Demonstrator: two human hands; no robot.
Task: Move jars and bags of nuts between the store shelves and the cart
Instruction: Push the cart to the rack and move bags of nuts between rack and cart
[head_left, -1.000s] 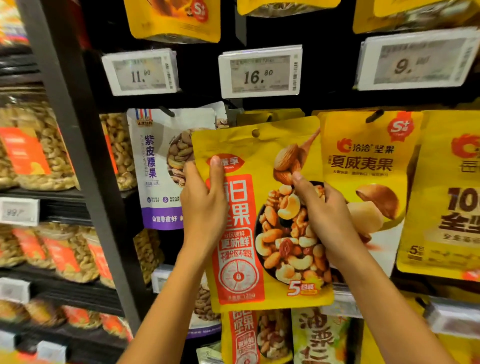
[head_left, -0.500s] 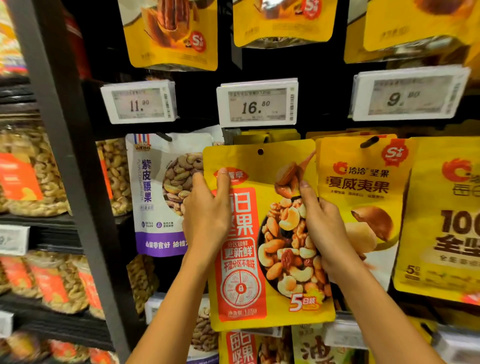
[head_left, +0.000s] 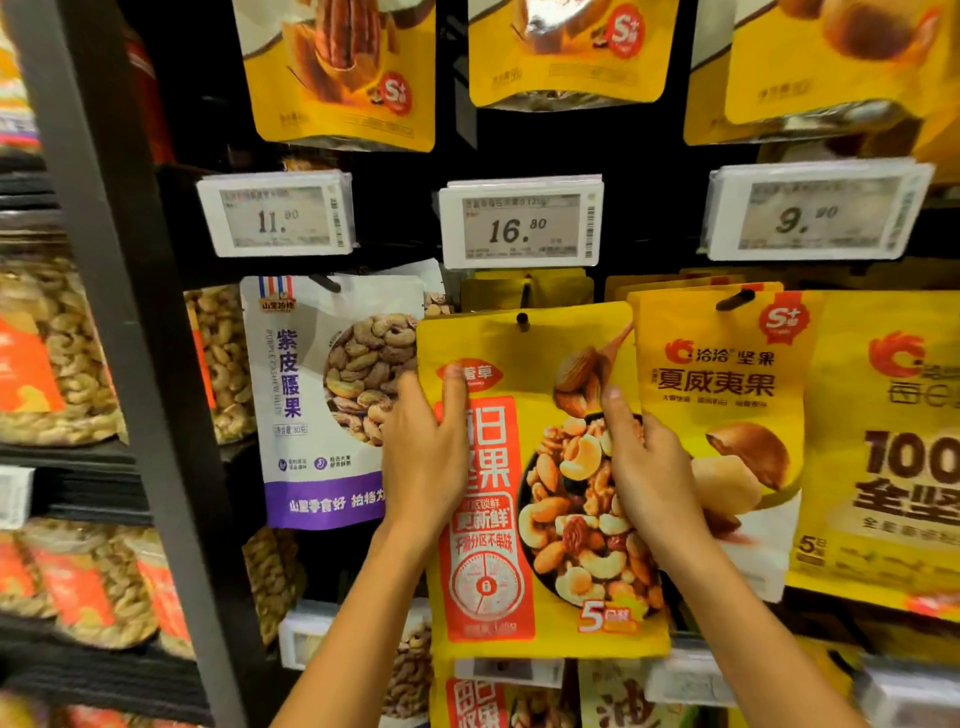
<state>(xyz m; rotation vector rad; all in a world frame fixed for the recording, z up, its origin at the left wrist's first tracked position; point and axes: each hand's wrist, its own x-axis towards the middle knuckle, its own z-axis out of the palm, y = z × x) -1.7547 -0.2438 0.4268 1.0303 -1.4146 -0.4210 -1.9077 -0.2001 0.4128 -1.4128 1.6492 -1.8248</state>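
Two hands are seen on one yellow mixed-nut bag, which is held flat against the hook display directly below the 16.80 price tag. The bag's left edge is gripped by the left hand, thumb laid over the front print and fingers curled behind. The right edge is gripped by the right hand, thumb pressed on the printed nuts, remaining fingers hidden behind the pouch. The bag's hang hole is seen at a black peg; whether it is threaded on cannot be told. More yellow pouches are hung behind it on the same peg. Left of the held bag, a white-and-purple cashew bag is hung, under the 11.90 price tag. Right of the held bag, and overlapping its right edge, a yellow macadamia bag is hung, under the 9.90 price tag. Further left, past a black upright post, clear jars of cashews are shelved.
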